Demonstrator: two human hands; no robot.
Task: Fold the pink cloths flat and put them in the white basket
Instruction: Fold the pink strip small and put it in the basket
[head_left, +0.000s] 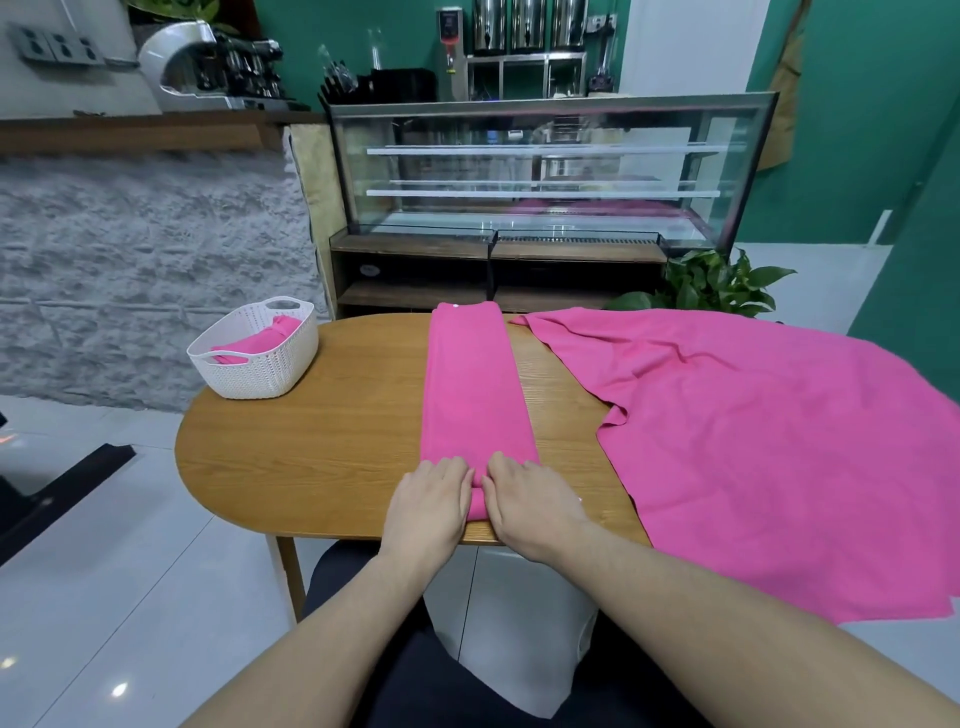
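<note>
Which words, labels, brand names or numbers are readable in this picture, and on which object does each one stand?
None can be read.
Oval badge on the wooden cabinet under the glass display case: too blurred.
Red panel on the steel dispenser: too small.

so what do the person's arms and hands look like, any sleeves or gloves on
Both forearms are bare as far as the picture shows, with no sleeves in view. The left hand and the right hand wear no gloves, and no rings, watch or bracelets can be seen on them.
</note>
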